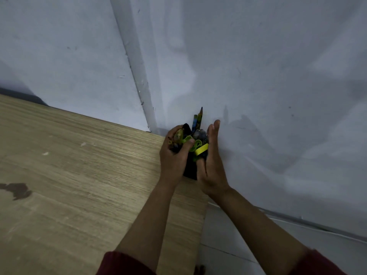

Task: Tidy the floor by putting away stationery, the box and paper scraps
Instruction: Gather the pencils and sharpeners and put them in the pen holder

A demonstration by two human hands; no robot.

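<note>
Hands meet over the far right corner of a wooden table [79, 175], close to a pale wall [258, 76]. The left hand [174, 151] is curled around a bundle of stationery [185, 140], its thumb pressed across green and yellow pieces. The right hand [211, 161] is flat with fingers straight, its palm set against the side of a dark holder [190, 167] that stands between both hands at the table edge. Two pencils [198, 121] rise from the holder, tips up, tilted slightly. A yellow strip [201, 149] lies just beside the right palm. Dark red sleeves [123, 264] show at the lower edge. Pale floor tiles [228, 245] lie beyond the table's right side.
</note>
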